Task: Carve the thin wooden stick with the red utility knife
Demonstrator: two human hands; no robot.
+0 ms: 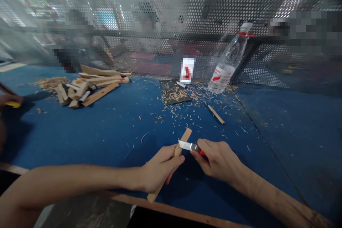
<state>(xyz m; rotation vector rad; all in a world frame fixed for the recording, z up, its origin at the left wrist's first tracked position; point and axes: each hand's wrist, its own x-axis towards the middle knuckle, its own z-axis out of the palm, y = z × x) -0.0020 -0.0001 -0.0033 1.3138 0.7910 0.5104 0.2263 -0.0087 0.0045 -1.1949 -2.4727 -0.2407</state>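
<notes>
My left hand is closed around the middle of a flat wooden strip, which slants from near the table's front edge up and away to the right. In my right hand is a utility knife with a bit of red on its handle. Its bare blade points left and lies against the strip, just beyond my left fingers. Most of the knife's handle is hidden in my right fist. Beyond my hands, curly wood shavings lie on a dark square sheet and around it.
A thin whittled stick lies beyond my right hand. A plastic bottle stands against the perforated metal screen. Wood offcuts are piled at the left on the blue table. Another person's hand shows at the left edge.
</notes>
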